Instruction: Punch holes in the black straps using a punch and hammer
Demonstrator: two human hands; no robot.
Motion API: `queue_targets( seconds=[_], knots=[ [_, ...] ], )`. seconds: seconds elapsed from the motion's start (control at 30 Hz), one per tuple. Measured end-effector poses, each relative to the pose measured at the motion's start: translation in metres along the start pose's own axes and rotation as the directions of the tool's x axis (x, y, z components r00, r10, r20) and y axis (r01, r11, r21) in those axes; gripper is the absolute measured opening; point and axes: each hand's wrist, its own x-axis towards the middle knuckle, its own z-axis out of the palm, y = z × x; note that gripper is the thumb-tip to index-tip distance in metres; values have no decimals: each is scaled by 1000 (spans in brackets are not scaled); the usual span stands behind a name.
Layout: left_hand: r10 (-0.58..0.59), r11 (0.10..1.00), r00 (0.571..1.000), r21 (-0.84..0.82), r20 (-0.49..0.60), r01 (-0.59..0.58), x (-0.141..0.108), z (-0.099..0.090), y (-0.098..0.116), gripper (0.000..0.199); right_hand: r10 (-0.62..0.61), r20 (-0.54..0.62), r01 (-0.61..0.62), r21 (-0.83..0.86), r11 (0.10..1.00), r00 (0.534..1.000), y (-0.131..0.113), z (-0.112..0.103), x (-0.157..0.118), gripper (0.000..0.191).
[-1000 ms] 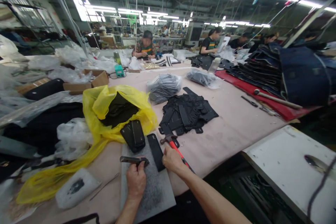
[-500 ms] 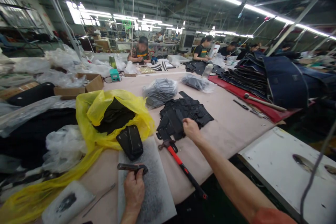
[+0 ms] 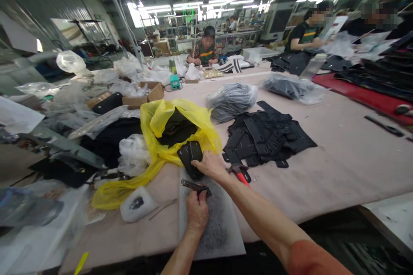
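Note:
My left hand is closed around a dark metal hand punch, which lies crosswise above a grey-white board. At the far end of that board, a small stack of flat black pieces leans against a yellow plastic bag. My right hand reaches across to the stack's right edge, thumb over the top piece and fingers apart from it. Beyond my right forearm lies a hammer with a red handle, mostly hidden by the arm. A heap of black strap-like pieces spreads to the right.
Clear bags of grey pieces stand behind the heap. A foam block and a thin metal rod lie left of the board. Co-workers sit across the table, including one person at its far side.
My right hand has moved left from the black heap to the small stack by the yellow bag. My left hand keeps the punch over the board. The view has turned left.

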Motion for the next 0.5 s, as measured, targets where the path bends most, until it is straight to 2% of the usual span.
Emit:
queue_targets(
  seconds=[0.07,0.17,0.3,0.37,0.5],
  knots=[
    [0,1000,1000,5,-4,0,0,0,1,26,38,15,-37,-35,999,999,-8,8,9,69],
    [-1,1000,1000,2,1,1,1,0,2,25,71,-4,-71,-54,996,997,-7,10,16,70],
    [1,1000,1000,-14,7,-1,1,1,3,23,106,-22,-105,24,994,994,-1,7,18,68],
    [-4,1000,1000,-13,10,4,0,1,2,23,109,-30,-103,166,981,994,0,5,19,55],
    [-8,1000,1000,-9,13,8,0,1,1,23,108,-33,-87,393,915,994,8,-1,19,15]
  ],
)
